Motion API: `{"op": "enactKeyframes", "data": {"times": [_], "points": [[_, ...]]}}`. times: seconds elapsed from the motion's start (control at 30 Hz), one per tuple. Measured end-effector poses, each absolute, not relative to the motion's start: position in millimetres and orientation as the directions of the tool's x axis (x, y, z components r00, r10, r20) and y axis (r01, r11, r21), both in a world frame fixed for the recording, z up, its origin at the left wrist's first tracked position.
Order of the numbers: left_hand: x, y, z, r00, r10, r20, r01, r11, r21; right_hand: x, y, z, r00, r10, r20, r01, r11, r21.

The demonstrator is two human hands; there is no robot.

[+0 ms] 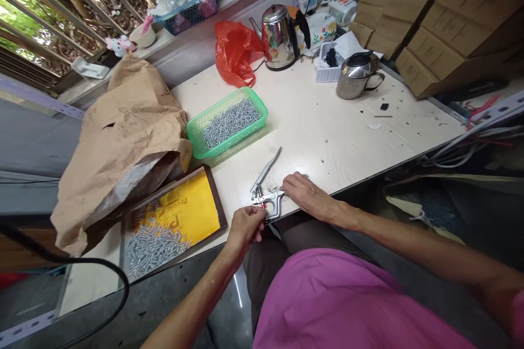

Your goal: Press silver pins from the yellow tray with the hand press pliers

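A silver plier-like hand tool [268, 198] lies near the table's front edge, with a coil spring [258, 190] between its arms. One long arm [267, 168] points up and away from me. My right hand [306, 194] is closed at the right end of the tool, its fingers curled against the tabletop. My left hand [248, 223] is pinched at the tool's lower left, beside a small red part [263, 206]; anything between its fingertips is hidden. Left of it, a shallow tray [213, 194] with a yellow lining holds a heap of small metal springs [155, 245].
Behind the tool stands a green plastic basket [260, 103] of small springs. Crumpled brown paper [126, 114] covers the left side. An electric kettle [280, 38], red bag [235, 52] and steel pot [355, 76] stand at the back. Cardboard boxes [446, 32] are stacked right.
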State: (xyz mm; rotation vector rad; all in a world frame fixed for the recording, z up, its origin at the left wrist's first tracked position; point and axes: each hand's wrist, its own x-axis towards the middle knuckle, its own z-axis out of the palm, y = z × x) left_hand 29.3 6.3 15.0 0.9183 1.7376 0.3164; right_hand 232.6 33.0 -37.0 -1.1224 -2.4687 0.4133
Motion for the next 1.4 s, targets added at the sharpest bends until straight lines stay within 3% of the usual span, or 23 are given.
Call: {"op": "enactKeyframes", "data": {"times": [0.27, 0.57, 0.8, 0.9, 1.13, 1.4], "points": [[18.3, 27.0, 22.1, 0.027, 0.625, -0.78, 0.555, 0.64, 0.532, 233.1, 32.7, -37.7, -0.592, 0.766, 0.252, 0.645, 0.637, -0.422], [25.0, 9.8, 12.2, -0.059, 0.659, -0.75, 0.396, 0.705, 0.588, 231.1, 33.0, -37.6, -0.588, 0.772, 0.242, 0.651, 0.629, -0.425], [25.5, 5.0, 13.1, -0.052, 0.663, -0.747, 0.329, 0.718, 0.613, 241.9, 41.6, -19.7, -0.628, 0.758, 0.177, 0.602, 0.617, -0.506], [25.6, 3.1, 13.0, -0.06, 0.675, -0.735, 0.305, 0.713, 0.631, 251.7, 62.1, -12.6, -0.651, 0.741, 0.164, 0.608, 0.639, -0.472], [24.2, 0.3, 8.1, -0.063, 0.686, -0.725, 0.289, 0.708, 0.645, 255.6, 110.3, -11.1, -0.762, 0.641, -0.086, 0.619, 0.683, -0.388], [24.7, -0.3, 8.6, -0.067, 0.691, -0.72, 0.303, 0.702, 0.645, 252.7, 118.8, -9.9, -0.794, 0.605, -0.055, 0.577, 0.722, -0.382]]}}
